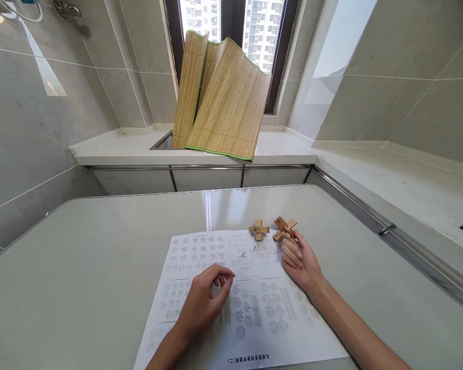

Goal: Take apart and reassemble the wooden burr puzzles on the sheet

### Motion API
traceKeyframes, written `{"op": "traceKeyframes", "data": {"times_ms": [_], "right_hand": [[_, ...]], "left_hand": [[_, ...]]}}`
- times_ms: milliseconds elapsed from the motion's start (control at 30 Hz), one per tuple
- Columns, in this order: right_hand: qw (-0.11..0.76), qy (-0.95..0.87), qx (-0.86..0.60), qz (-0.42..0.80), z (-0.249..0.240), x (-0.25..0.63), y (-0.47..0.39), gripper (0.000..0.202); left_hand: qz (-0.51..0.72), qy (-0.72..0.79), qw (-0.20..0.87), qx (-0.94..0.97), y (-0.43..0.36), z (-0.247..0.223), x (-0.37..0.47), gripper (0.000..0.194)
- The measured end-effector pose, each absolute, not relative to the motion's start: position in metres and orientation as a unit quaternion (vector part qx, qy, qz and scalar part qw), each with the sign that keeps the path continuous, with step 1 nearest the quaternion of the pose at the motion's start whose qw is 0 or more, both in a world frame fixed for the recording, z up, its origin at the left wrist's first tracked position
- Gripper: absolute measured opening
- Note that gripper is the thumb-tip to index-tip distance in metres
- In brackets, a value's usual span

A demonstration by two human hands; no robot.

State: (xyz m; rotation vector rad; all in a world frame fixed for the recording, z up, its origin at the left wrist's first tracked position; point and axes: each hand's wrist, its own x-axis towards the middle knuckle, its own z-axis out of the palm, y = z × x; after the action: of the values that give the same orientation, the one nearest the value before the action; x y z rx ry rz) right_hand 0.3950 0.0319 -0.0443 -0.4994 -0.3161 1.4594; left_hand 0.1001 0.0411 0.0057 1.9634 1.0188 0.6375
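My right hand [298,259] is closed, its thumb and fingertips pinching a wooden interlocking puzzle [281,226] with crossed bars and dark marks on some faces. Just left of it, a second cross-shaped wooden puzzle [259,230] rests by the top edge of a printed sheet [308,344]. Rows of small diagrams cover the paper, and its large heading appears upside down from my side. Over the middle of the sheet hovers or rests my left hand [210,293], fingers curled and thumb near the index fingertip, with nothing visible in it.
The pale table [81,277] carries the sheet and both puzzles. Beyond it, a bamboo mat [231,103] leans on a white ledge [131,149] before the window. A metal rail [355,200] and a white counter [416,180] run along the right.
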Motion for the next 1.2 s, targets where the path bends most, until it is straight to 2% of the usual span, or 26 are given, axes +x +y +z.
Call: {"op": "traceKeyframes", "data": {"times_ms": [367,467,633,767,900,1100,1200], "right_hand": [[0.704,-0.162,-0.278,0.634,-0.030,0.387,0.025,0.029],[0.703,-0.209,-0.350,0.582,-0.021,0.374,0.022,0.035],[0.625,-0.377,-0.481,0.486,-0.013,0.350,0.011,0.046],[0.518,-0.474,-0.482,0.524,-0.014,0.338,0.001,0.046],[0.443,-0.541,-0.428,0.572,-0.017,0.331,-0.004,0.041],[0.398,-0.613,-0.387,0.562,-0.020,0.322,-0.009,0.038],[0.378,-0.632,-0.394,0.550,-0.017,0.319,-0.012,0.038]], "left_hand": [[0.259,0.396,0.404,0.783,0.041,0.004,0.100,0.018],[0.255,0.400,0.407,0.781,0.041,0.005,0.100,0.019],[0.262,0.394,0.408,0.781,0.040,0.006,0.101,0.020],[0.295,0.408,0.412,0.760,0.040,0.005,0.102,0.025],[0.325,0.420,0.433,0.728,0.042,0.002,0.099,0.044],[0.325,0.305,0.553,0.704,0.041,-0.001,0.095,0.103],[0.310,0.273,0.592,0.692,0.038,0.001,0.095,0.112]]}}
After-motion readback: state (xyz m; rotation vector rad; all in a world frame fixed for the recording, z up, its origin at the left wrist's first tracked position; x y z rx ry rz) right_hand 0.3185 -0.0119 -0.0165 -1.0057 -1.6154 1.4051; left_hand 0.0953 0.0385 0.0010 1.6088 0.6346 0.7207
